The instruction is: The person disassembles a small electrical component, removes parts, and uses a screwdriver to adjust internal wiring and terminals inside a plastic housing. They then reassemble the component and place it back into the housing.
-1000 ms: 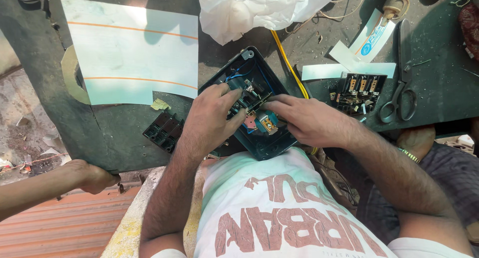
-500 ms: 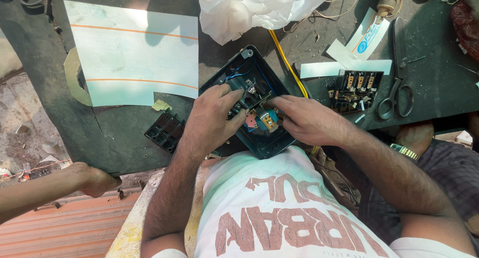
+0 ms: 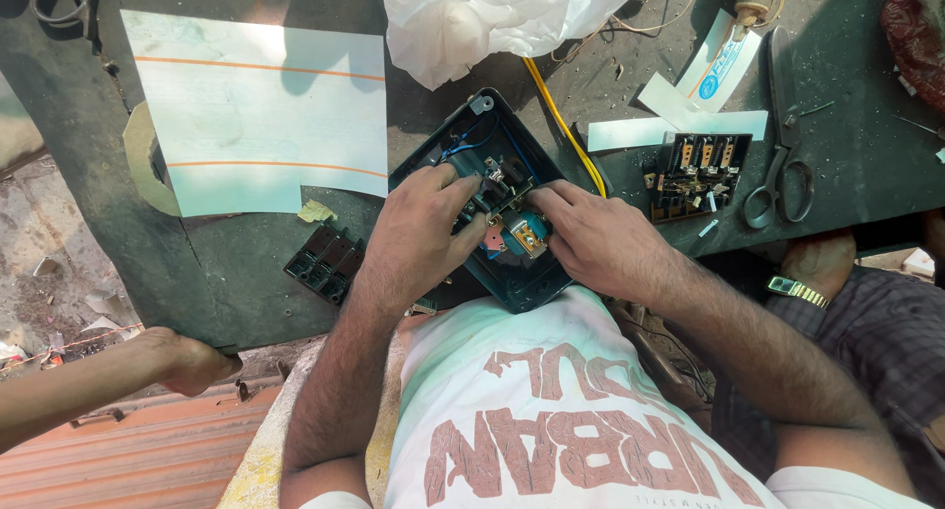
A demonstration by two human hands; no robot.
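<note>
At frame centre on the worktop, left hand and right hand pinch small parts inside the open dark electrical box; rigid shell, delicate wiring, best gripped by its rim

Dark bench: box, scissors, paper.

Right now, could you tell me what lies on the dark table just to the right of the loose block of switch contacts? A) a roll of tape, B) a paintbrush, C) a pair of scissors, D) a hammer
C: a pair of scissors with dark handles lies on the table right beside the block of switch contacts, handles toward the person, while both hands work in the open dark box further left.
</note>
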